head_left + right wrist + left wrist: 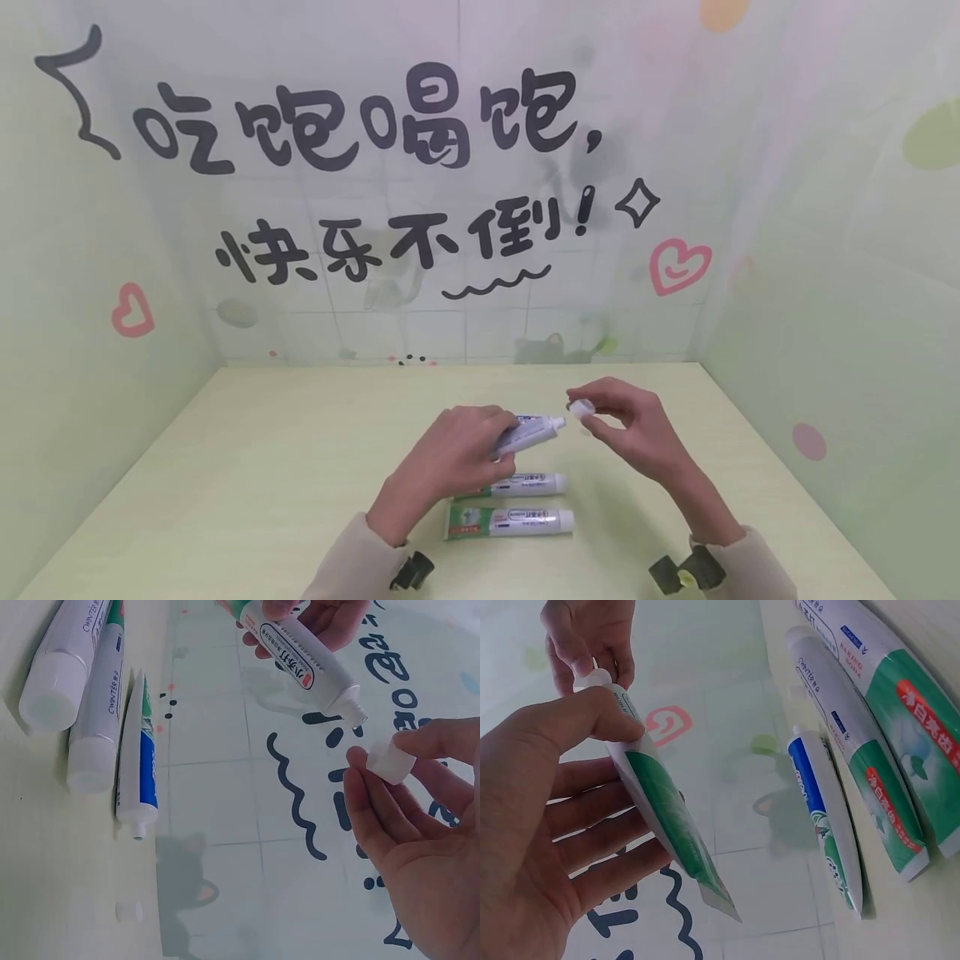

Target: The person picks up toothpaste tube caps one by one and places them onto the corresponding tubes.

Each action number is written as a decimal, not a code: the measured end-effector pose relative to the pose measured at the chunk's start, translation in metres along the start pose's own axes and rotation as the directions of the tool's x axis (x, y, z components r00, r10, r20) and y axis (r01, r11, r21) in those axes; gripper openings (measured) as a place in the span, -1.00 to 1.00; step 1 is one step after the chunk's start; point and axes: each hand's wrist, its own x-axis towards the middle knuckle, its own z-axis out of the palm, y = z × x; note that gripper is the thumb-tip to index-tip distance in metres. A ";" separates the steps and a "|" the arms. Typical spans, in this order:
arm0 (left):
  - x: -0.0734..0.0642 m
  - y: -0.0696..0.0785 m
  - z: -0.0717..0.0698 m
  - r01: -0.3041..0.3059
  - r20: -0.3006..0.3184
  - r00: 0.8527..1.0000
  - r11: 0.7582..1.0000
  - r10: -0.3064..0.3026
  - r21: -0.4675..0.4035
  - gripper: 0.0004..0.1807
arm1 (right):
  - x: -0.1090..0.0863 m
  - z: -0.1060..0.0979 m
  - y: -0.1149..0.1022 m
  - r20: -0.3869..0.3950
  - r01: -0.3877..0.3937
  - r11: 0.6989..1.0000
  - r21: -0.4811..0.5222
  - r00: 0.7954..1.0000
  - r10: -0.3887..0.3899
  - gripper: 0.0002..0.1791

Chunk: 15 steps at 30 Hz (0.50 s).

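My left hand grips a white and green toothpaste tube, thumb on one side and fingers on the other. The tube's bare nozzle points toward my right hand. Between thumb and fingertips, that hand pinches a white cap, held a short way off the nozzle. Below lie two capped toothpaste tubes of the same white and green kind, side by side. A smaller blue, white and green tube rests alongside them, its nozzle uncovered.
A small loose white cap sits on the pale wooden table, off the small tube's nozzle end. Printed wall sheets enclose the table at the back and both sides. Dark wrist-worn devices show at the sleeves.
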 end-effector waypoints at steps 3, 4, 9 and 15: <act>0.000 0.002 -0.005 -0.007 -0.014 1.000 1.000 0.008 0.018 -0.71 | 0.001 -0.001 0.001 0.032 -0.039 0.996 0.082 0.999 0.036 -0.72; -0.001 0.002 -0.007 -0.010 -0.021 1.000 1.000 0.010 0.026 -0.71 | 0.001 -0.001 0.001 0.044 -0.052 0.993 0.110 0.998 0.047 -0.73; -0.001 0.006 -0.013 -0.029 -0.061 0.998 0.998 0.032 0.058 -0.72 | 0.001 0.000 0.002 0.104 -0.083 0.970 0.228 0.993 0.060 -0.76; -0.002 0.010 -0.015 -0.053 -0.105 0.993 0.995 0.061 0.083 -0.73 | 0.001 0.002 0.002 0.138 -0.083 0.953 0.293 0.989 0.043 -0.74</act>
